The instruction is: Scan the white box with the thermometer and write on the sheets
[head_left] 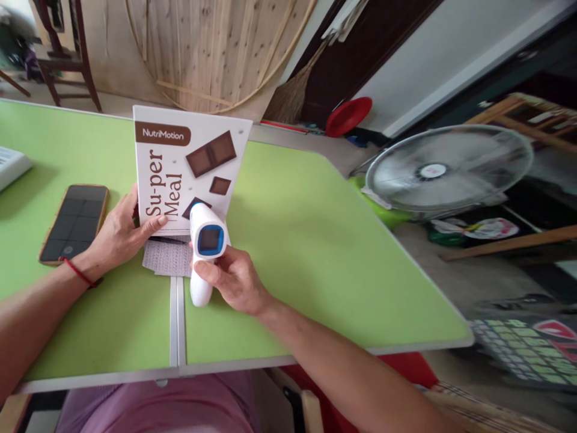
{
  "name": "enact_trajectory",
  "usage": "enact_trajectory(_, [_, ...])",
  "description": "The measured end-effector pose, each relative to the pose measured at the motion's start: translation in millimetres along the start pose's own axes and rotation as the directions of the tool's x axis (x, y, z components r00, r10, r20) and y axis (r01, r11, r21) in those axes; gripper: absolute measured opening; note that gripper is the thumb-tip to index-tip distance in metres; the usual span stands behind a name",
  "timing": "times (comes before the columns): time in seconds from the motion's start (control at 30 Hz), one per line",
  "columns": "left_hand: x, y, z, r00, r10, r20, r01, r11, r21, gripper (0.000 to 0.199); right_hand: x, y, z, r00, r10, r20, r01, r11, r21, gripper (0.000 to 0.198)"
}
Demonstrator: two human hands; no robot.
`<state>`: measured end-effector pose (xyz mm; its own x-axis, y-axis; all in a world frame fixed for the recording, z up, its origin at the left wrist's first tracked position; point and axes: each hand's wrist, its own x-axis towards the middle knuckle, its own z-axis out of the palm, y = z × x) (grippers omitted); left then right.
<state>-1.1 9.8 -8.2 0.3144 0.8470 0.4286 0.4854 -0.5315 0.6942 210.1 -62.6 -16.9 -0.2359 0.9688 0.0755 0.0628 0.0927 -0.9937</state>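
Note:
My left hand [121, 231] grips the lower left edge of a white NutriMotion meal box [198, 186], thumb across its front. The box stands upright on the green table, with chocolate pieces printed on it. In my right hand [238, 279] is a white infrared thermometer [201, 291], its blue-rimmed dark screen facing me and its head in front of the box. Beneath the box lie papers [166, 260] covered in small writing, with a dark pen [169, 240] across them, partly hidden.
A phone [76, 219] in a brown-edged case lies left of my left hand. At the far left sits a white object [11, 167], cut off by the frame. Beyond the green table [324, 270] stand a fan [446, 171], a red basin [349, 116] and a wooden chair [67, 57].

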Motion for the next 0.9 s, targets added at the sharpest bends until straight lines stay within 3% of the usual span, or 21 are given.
enact_trajectory(0.9, [-0.4, -2.6, 0.0, 1.000, -0.005, 0.009, 0.005, 1.000, 0.007, 0.042, -1.4, 2.7, -3.0, 0.997, -0.050, 0.051, 0.052, 0.998, -0.039, 0.033])
